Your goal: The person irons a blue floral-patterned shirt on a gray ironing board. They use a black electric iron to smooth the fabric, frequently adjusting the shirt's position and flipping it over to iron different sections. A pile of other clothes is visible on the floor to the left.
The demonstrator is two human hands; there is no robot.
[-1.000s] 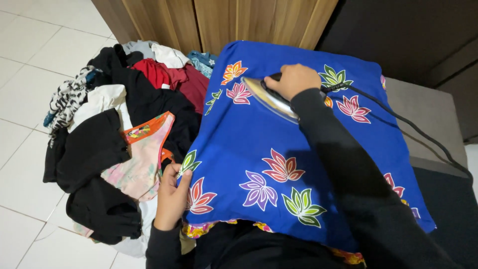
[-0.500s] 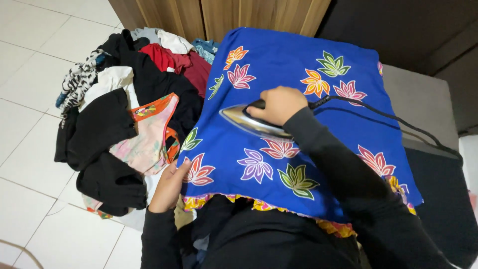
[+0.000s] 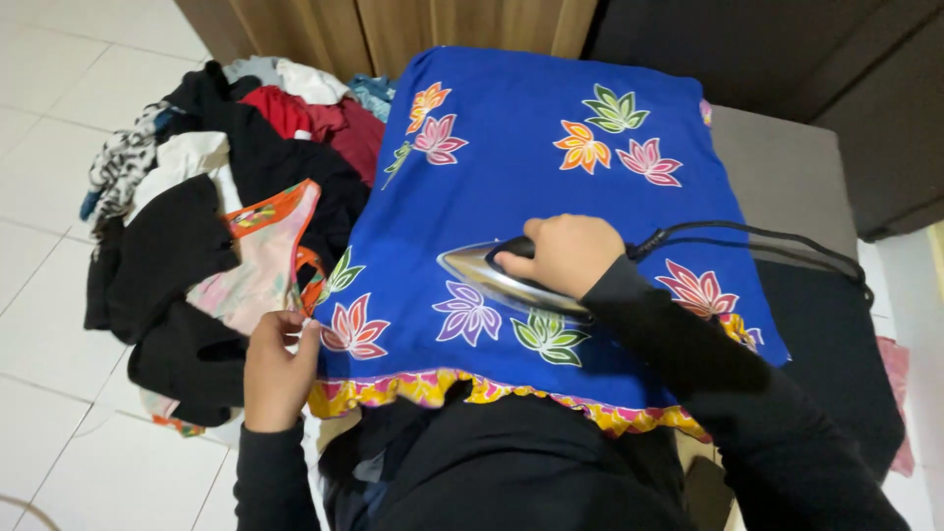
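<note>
The blue flowered cloth [image 3: 551, 197] lies spread flat over the desk [image 3: 787, 172], covering most of it; a bare grey strip of the desk shows only along the right edge, beside a dark cabinet front [image 3: 767, 49]; the cloth's near hem, trimmed in yellow and pink, hangs over the near edge against the person's dark clothing. The far half of the cloth lies open and flat, with nothing standing on it; to the left the cloth's edge meets a heap of clothes [image 3: 206, 236] on the white tiled floor [image 3: 49, 118], black, red, white and patterned pieces piled close against it.

The right hand [image 3: 565, 254] is closed in a grip around the handle of the iron [image 3: 492, 275]; the iron's silver sole rests flat on the near half of the cloth, its tip pointing left, just beyond the fingers; its black cord [image 3: 747, 236] trails right across the cloth and off the desk's edge.

The left hand [image 3: 277, 369] pinches the cloth's near left corner, thumb on top, well apart from the iron.
</note>
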